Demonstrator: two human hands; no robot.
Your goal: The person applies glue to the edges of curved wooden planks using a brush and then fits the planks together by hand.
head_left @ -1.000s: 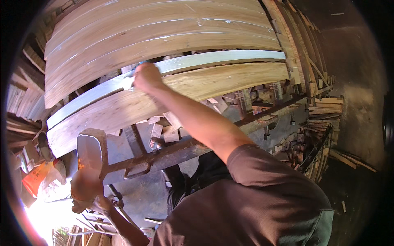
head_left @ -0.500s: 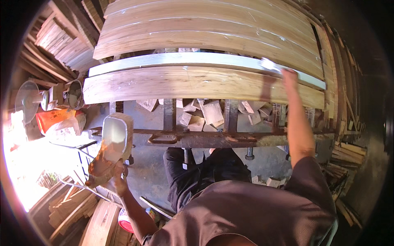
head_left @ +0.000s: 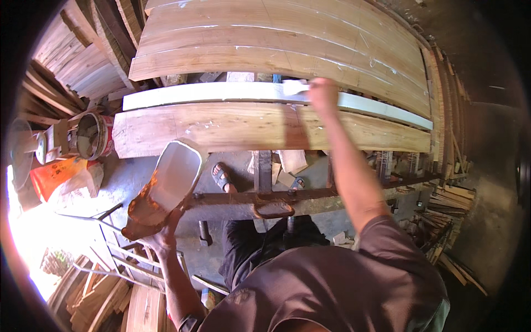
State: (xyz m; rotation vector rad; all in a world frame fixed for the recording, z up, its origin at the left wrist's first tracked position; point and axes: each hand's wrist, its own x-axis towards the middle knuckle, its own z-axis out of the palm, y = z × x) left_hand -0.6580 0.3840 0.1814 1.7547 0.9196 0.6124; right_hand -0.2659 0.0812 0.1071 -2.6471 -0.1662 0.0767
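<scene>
The right hand (head_left: pixel 323 95) is closed around something with a pale, flat head, which I take for a brush (head_left: pixel 294 87), though it is too smeared by blur to be sure. The left hand (head_left: pixel 166 235) is down low on the other side, curled under and around a cut-open white container (head_left: pixel 177 171) crusted orange-brown toward its lower end, holding it tilted with the opening facing up.

From where I stand, what counts is how the white-faced strip (head_left: pixel 221 93) lies. It sits straight out ahead of the body, its long axis running left to right across the chest, bowed a little in this view. The right hand is much the nearer: it is over the strip, somewhat right of its middle, with the pale head pointing left along the length. The left hand is well short of it, with a bare board (head_left: pixel 238 124) lying in between, parallel to the strip.

Past the strip, across a narrow gap, lie more wide boards (head_left: pixel 276 44) streaked white along their seams. On the near side runs a rusty metal rail (head_left: pixel 232 206), and away to the left stand a bucket (head_left: pixel 88 137) and an orange-and-white sack (head_left: pixel 55 177).
</scene>
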